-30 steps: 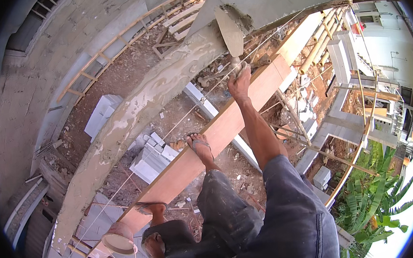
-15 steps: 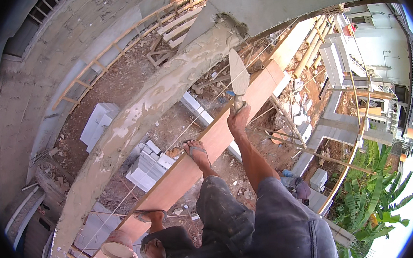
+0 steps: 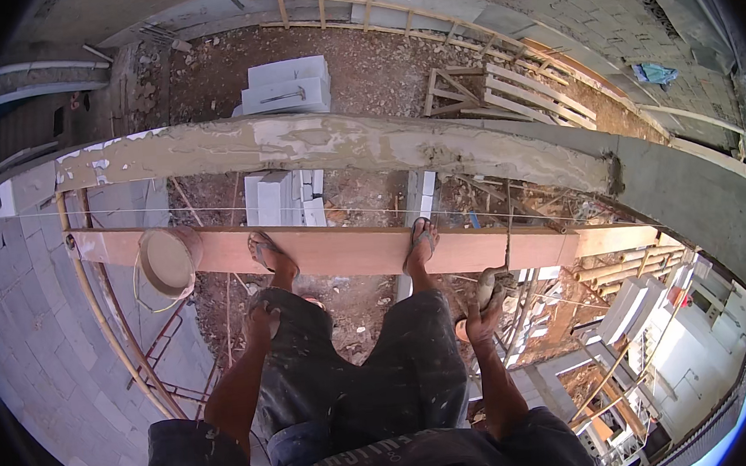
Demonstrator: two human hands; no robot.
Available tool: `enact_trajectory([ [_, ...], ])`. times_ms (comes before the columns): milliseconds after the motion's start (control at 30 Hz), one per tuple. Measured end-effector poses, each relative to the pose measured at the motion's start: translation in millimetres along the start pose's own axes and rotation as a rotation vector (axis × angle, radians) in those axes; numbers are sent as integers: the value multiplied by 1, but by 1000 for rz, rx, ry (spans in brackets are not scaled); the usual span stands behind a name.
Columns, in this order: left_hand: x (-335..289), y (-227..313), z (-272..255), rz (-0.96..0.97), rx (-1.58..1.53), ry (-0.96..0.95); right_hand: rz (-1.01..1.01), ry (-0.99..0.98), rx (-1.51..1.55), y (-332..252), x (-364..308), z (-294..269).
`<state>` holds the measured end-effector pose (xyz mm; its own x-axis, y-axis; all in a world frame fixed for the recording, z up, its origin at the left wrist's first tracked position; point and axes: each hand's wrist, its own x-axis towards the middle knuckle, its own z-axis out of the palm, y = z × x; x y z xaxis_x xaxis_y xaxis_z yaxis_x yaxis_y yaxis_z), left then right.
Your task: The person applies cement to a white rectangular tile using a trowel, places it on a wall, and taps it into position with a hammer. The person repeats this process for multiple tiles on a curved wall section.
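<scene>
My right hand (image 3: pixel 483 314) grips the handle of a trowel (image 3: pixel 508 231), whose blade appears nearly edge-on and points away over the plank. My left hand (image 3: pixel 263 322) rests on my left knee, fingers lying against the trousers and holding nothing. Under my sandalled feet runs a long wooden plank (image 3: pixel 339 246). On its left part stands a bucket (image 3: pixel 194 247) with grey mortar in it and a thin handle hanging down. Beyond the plank, a long wall top (image 3: pixel 305 144) is coated with uneven, wet-looking mortar, and a taut string crosses in front of it.
Far below lie rubble ground and stacked white blocks (image 3: pixel 272 199), with a hammer (image 3: pixel 283 96) on another stack. Bamboo poles (image 3: pixel 102 294) stand at left. Wooden pallets (image 3: pixel 528 94) lie beyond the wall. A smooth grey beam (image 3: pixel 693 181) adjoins it at right.
The view has swung round, so the plank and wall now run across. My right hand has lowered the trowel toward my right knee, its blade turned from flat to edge-on. My left hand stays at the knee.
</scene>
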<state>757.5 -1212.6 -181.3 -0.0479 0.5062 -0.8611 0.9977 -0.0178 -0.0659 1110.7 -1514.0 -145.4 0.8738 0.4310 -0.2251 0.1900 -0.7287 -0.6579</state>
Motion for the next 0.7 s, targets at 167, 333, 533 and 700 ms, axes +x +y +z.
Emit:
enact_trajectory([
  [167, 1, -36, 25, 42, -91, 4, -254, -459, -5, -86, -37, 82],
  [333, 15, -52, 50, 113, -216, 42, -526, -892, -117, -166, -48, 218],
  [533, 16, -73, 41, 98, -393, 74, -849, -1200, -430, -275, -91, 392],
  [700, 13, -78, 23, 22, -506, 110, -1028, -1237, -718, -340, -136, 499],
])
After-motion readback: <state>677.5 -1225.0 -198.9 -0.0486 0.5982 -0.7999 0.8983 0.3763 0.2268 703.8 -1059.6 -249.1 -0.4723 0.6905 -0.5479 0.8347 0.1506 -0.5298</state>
